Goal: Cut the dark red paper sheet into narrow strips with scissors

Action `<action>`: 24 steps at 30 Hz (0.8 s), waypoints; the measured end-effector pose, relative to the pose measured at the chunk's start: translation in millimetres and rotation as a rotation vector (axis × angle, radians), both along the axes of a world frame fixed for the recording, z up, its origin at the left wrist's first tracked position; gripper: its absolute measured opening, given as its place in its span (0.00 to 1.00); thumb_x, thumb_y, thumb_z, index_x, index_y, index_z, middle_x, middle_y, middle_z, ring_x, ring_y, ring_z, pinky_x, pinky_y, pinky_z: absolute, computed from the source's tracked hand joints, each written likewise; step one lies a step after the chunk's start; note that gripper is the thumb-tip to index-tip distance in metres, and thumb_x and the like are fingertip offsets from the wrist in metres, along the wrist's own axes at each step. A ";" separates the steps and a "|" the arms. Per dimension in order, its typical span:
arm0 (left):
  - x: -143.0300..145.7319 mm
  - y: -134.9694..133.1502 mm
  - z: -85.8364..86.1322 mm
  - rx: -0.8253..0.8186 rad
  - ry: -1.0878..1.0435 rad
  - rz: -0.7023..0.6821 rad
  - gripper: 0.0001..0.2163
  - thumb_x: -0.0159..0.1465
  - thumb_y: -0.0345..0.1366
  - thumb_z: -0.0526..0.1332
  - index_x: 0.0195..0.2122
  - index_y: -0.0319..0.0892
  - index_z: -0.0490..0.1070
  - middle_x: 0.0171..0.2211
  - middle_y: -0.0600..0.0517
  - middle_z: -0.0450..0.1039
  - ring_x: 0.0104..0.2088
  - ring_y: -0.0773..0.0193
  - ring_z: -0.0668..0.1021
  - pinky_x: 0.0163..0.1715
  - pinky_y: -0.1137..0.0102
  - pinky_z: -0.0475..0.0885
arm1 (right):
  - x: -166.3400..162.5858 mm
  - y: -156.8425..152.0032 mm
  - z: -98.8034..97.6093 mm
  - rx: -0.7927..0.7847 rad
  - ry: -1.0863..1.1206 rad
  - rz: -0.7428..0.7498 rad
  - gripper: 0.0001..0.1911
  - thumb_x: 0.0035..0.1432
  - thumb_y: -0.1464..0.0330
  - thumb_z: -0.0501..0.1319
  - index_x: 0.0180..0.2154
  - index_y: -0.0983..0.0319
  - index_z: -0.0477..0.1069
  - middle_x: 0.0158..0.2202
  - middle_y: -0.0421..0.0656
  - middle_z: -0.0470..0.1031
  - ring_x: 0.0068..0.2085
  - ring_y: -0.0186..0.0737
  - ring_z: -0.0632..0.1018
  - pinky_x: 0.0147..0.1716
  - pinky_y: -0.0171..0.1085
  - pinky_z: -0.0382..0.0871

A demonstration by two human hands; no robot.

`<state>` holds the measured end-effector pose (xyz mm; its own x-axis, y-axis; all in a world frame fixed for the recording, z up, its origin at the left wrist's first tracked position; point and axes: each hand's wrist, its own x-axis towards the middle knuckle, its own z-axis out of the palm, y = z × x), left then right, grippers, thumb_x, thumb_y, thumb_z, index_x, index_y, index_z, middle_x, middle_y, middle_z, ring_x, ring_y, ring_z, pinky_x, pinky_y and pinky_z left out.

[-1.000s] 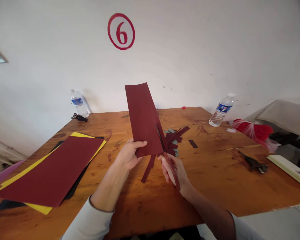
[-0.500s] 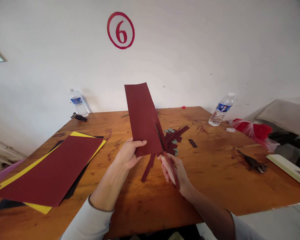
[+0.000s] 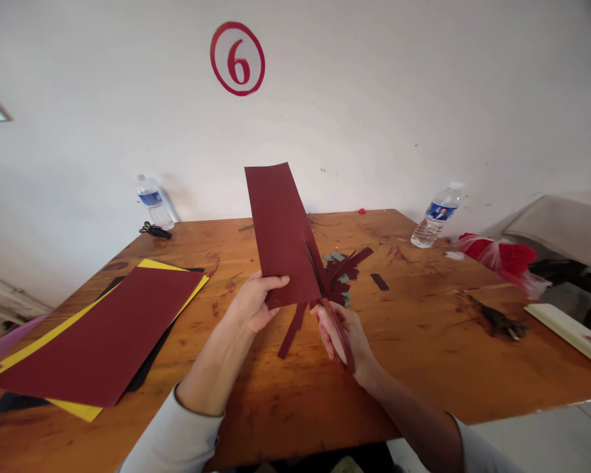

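Observation:
My left hand (image 3: 259, 301) pinches the lower left corner of a dark red sheet of paper (image 3: 283, 230), thumb on its face. The sheet is held up, tilted, above the table. My right hand (image 3: 342, 338) is closed round the handles of a pair of scissors (image 3: 337, 328) with red grips. The dark blades lie along the sheet's lower right edge, one in front of the paper; whether they are fully closed is hard to make out. Behind and below the sheet lie dark red and grey-green paper scraps (image 3: 347, 266), with one strip (image 3: 292, 332) pointing towards me.
Red, yellow and black sheets (image 3: 103, 335) are stacked at the left of the wooden table (image 3: 276, 407). Two water bottles (image 3: 436, 217) (image 3: 156, 202) stand at the back corners, keys (image 3: 155, 230) by the left one. A dark tool (image 3: 500, 320), a red bundle (image 3: 497, 256) and a white box (image 3: 571, 335) lie right.

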<state>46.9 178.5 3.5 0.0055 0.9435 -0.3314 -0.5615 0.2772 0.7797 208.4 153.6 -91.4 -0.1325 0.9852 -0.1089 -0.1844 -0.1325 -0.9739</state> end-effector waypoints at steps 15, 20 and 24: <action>0.2 -0.6 0.4 0.013 0.004 -0.008 0.17 0.54 0.15 0.62 0.44 0.33 0.78 0.31 0.47 0.84 0.27 0.64 0.83 0.27 0.73 0.80 | 0.7 0.9 5.5 -0.035 -0.028 -0.004 0.15 0.46 0.55 0.63 0.29 0.59 0.67 0.13 0.28 0.57 0.11 0.27 0.59 0.08 0.29 0.52; -0.1 0.2 0.1 0.006 -0.001 -0.010 0.15 0.54 0.15 0.62 0.41 0.33 0.79 0.30 0.47 0.84 0.27 0.64 0.83 0.28 0.73 0.80 | 0.5 0.7 4.4 -0.015 -0.050 -0.013 0.14 0.47 0.56 0.63 0.29 0.58 0.66 0.14 0.28 0.56 0.12 0.28 0.59 0.08 0.29 0.52; 0.1 -0.4 0.0 -0.001 -0.005 -0.004 0.15 0.53 0.15 0.63 0.40 0.34 0.79 0.30 0.48 0.84 0.26 0.64 0.82 0.27 0.74 0.80 | 0.5 0.5 4.5 -0.002 -0.060 -0.019 0.13 0.48 0.56 0.63 0.28 0.58 0.66 0.14 0.28 0.55 0.12 0.28 0.59 0.08 0.30 0.53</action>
